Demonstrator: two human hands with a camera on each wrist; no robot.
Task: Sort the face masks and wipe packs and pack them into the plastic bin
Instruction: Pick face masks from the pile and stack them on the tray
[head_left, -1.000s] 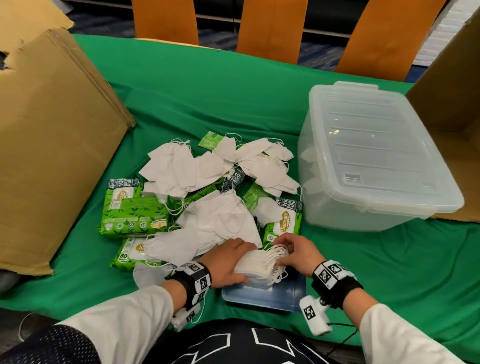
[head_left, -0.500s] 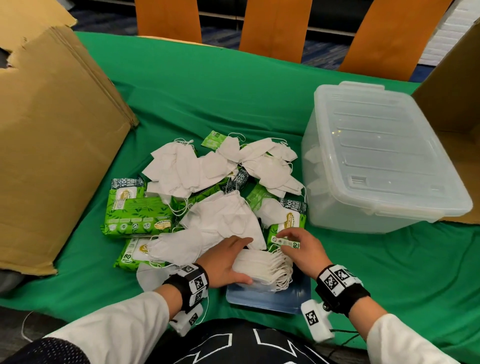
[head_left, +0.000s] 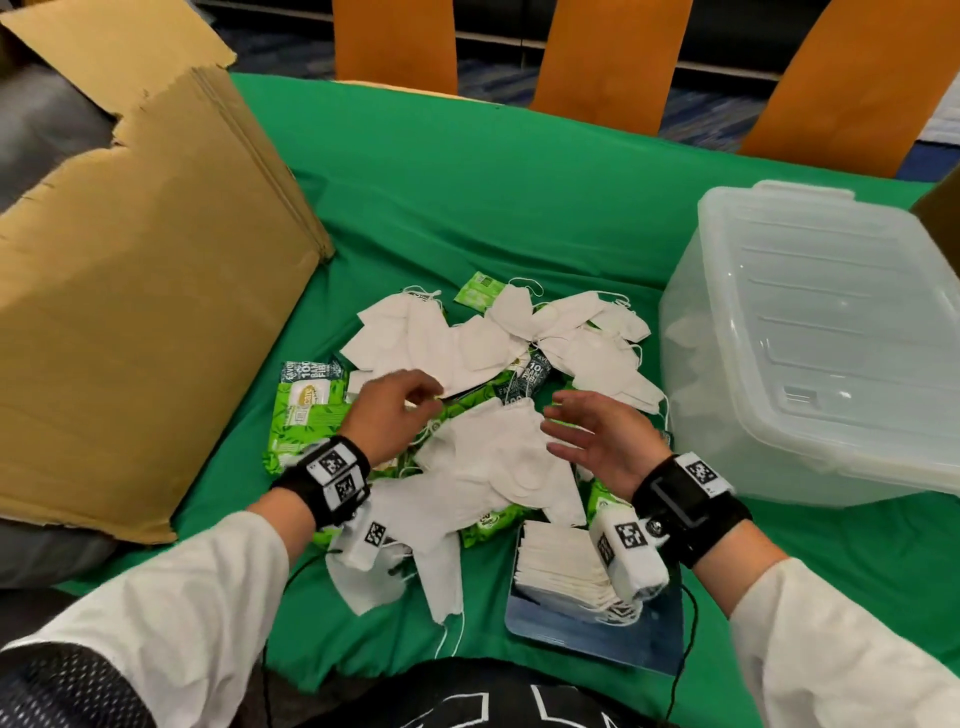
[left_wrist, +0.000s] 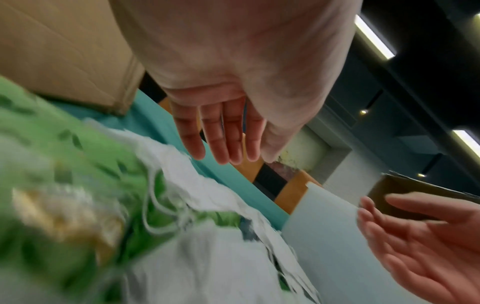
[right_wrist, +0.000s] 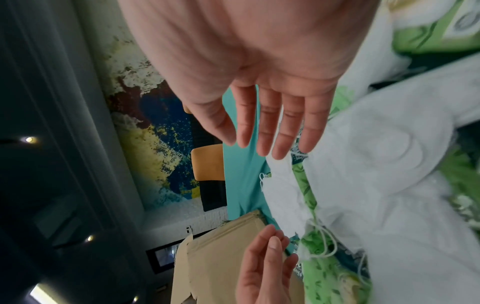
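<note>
A loose heap of white face masks (head_left: 498, 457) and green wipe packs (head_left: 306, 415) lies on the green tablecloth. A neat stack of masks (head_left: 563, 566) sits on a blue flat lid (head_left: 597, 636) near the front edge. My left hand (head_left: 400, 410) hovers over the heap's left side, fingers loosely bent, holding nothing. My right hand (head_left: 587, 441) hovers palm inward over the heap's right side, fingers straight and empty. The wrist views show the left hand's fingers (left_wrist: 223, 139) and the right hand's fingers (right_wrist: 270, 127) extended above masks. The clear plastic bin (head_left: 810, 343) stands at the right.
A large flattened cardboard box (head_left: 135, 291) leans at the left. Another cardboard box (head_left: 943, 208) is behind the bin at the right edge. Orange chair backs (head_left: 608, 57) line the table's far side. Green cloth (head_left: 467, 197) lies bare beyond the heap.
Both hands have left the neat mask stack on the blue lid and moved forward over the loose heap, now empty. The head view has shifted closer.
</note>
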